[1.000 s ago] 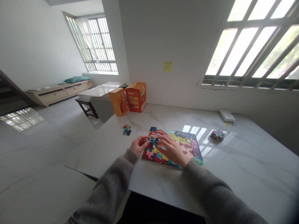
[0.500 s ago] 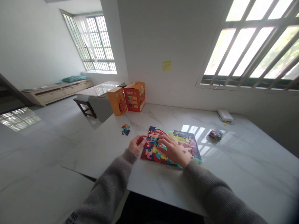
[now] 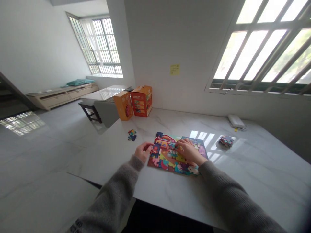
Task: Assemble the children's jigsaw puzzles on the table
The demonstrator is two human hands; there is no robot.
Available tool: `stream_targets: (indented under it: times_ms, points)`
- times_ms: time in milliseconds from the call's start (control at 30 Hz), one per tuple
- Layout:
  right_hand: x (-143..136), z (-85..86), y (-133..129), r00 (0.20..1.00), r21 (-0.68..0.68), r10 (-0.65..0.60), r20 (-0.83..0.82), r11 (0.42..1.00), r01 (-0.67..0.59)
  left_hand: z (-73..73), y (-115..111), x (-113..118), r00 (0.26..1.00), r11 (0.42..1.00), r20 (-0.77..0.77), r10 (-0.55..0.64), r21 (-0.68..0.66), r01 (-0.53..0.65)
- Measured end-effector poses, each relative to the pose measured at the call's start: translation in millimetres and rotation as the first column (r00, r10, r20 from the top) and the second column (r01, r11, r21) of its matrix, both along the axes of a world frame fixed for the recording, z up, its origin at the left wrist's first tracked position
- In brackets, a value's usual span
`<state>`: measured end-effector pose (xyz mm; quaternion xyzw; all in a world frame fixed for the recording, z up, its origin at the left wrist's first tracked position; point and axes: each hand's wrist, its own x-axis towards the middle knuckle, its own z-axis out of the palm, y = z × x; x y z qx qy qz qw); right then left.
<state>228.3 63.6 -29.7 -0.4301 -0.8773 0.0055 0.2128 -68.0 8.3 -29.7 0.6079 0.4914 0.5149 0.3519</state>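
A colourful jigsaw puzzle lies on the white marbled table, showing a red-roofed house and many figures. At its left edge is my left hand, thumb and fingertips pinched together; anything between them is too small to make out. My right hand rests over the right middle of the puzzle with its fingers curled down onto the pieces, and what is under the fingertips is hidden. A small group of loose pieces lies left of the puzzle. To the right is a stack of pieces.
Two orange boxes stand at the table's back left. A white object with a cable lies near the wall at the back right. A yellow note is stuck on the wall. The table's front edge runs before me.
My right hand has moved to the right across the puzzle, uncovering the house and the pieces below it. My left hand has stayed at the puzzle's left edge.
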Motion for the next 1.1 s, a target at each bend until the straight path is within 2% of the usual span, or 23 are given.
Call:
stream_targets:
  times_ms: [67,133,167,200,267,300,367,433,567,633,700,767,867,1000,1100]
  points:
    - [0,-2.9,-1,1.0,0.012,-0.005,0.0,1.0,0.005,-0.2,6,-12,0.986,0.995,-0.131,0.098,0.037,-0.094]
    - [1,-4.3,-4,1.0,0.041,-0.021,0.001,0.999,0.021,1.9,15,-31,0.914,0.965,-0.312,0.261,0.097,-0.242]
    - [2,-4.3,-5,1.0,0.055,-0.027,0.0,0.998,0.027,3.4,20,-42,0.83,0.94,-0.441,0.341,0.129,-0.317]
    - [2,-3.9,-7,1.0,0.066,-0.028,-0.005,0.997,0.028,4.8,24,-53,0.715,0.912,-0.575,0.397,0.159,-0.379]
    - [3,-1.2,-11,1.0,0.083,-0.014,-0.028,0.996,0.016,6.6,33,-74,0.475,0.854,-0.769,0.428,0.172,-0.491]
    - [3,1.0,-14,0.999,0.089,-0.002,-0.045,0.996,0.006,6.8,37,-81,0.401,0.841,-0.823,0.403,0.16,-0.517]
    - [2,7.1,-20,0.997,0.097,0.017,-0.082,0.995,-0.009,5.7,43,-92,0.334,0.828,-0.872,0.358,0.132,-0.544]
    - [-1,14.6,-27,0.993,0.099,0.027,-0.116,0.995,-0.015,3.6,49,-97,0.341,0.827,-0.875,0.343,0.109,-0.552]
    - [-7,27.9,-40,0.983,0.102,0.041,-0.177,0.995,-0.023,-1.9,56,-99,0.405,0.809,-0.836,0.37,0.076,-0.582]
    - [-10,31.7,-45,0.979,0.1,0.052,-0.197,0.994,-0.032,-5.4,57,-97,0.449,0.829,-0.8,0.399,0.105,-0.55]
    - [-12,33.5,-49,0.976,0.098,0.063,-0.211,0.994,-0.043,-9.3,57,-93,0.519,0.881,-0.756,0.398,0.158,-0.446]
    - [-15,34.2,-52,0.972,0.101,0.072,-0.224,0.994,-0.05,-12.8,56,-87,0.581,0.934,-0.737,0.345,0.205,-0.295]
    - [-20,34.7,-55,0.966,0.111,0.085,-0.243,0.992,-0.059,-15.5,55,-75,0.618,0.959,-0.736,0.276,0.253,-0.127]
    - [-24,35.4,-58,0.958,0.105,0.098,-0.269,0.992,-0.072,-15.1,54,-70,0.66,0.938,-0.672,0.337,0.3,-0.173]
    - [-24,35.2,-60,0.953,0.095,0.103,-0.285,0.992,-0.079,-14.7,56,-78,0.639,0.927,-0.672,0.374,0.276,-0.252]
